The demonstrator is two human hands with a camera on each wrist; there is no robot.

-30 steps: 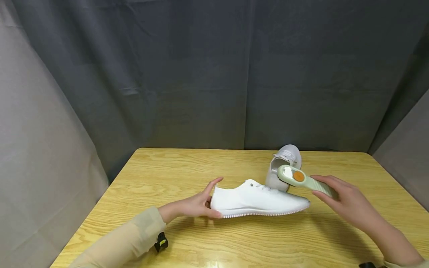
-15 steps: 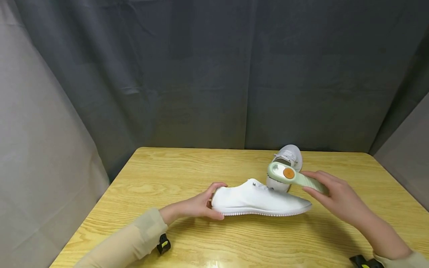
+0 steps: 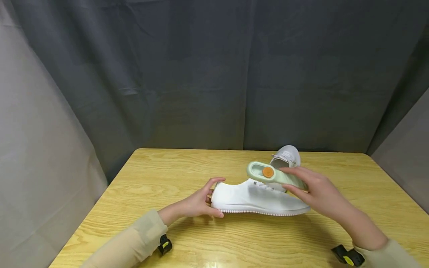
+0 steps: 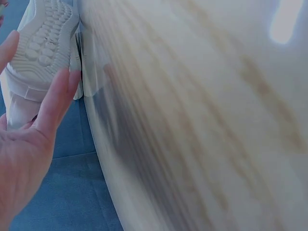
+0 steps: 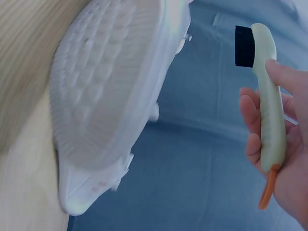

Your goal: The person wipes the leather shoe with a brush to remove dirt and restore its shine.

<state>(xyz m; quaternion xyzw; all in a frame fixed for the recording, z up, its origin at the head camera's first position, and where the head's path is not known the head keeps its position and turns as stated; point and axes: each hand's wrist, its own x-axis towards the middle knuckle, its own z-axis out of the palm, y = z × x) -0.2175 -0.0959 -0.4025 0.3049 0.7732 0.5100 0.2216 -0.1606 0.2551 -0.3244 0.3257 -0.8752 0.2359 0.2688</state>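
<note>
My left hand (image 3: 199,201) grips a white lace-up shoe (image 3: 241,197) by its heel, toe pointing right, above the table. In the left wrist view my fingers wrap the heel end and the knobbly sole (image 4: 43,43) shows. My right hand (image 3: 318,188) holds a pale green brush (image 3: 258,170) with an orange button by its handle, over the shoe's lace area. Black bristles (image 5: 244,46) show in the right wrist view, apart from the shoe there. An orange loop (image 5: 267,188) hangs from the handle's end.
A second white shoe (image 3: 288,154) stands on the wooden table (image 3: 167,167) behind the brush, partly hidden. A dark grey curtain (image 3: 187,74) hangs behind the table, with lighter cloth (image 3: 40,149) on the left side.
My right hand has carried the brush leftward, from above the toe to above the laces. The held shoe has barely moved, its toe end rising slightly.
</note>
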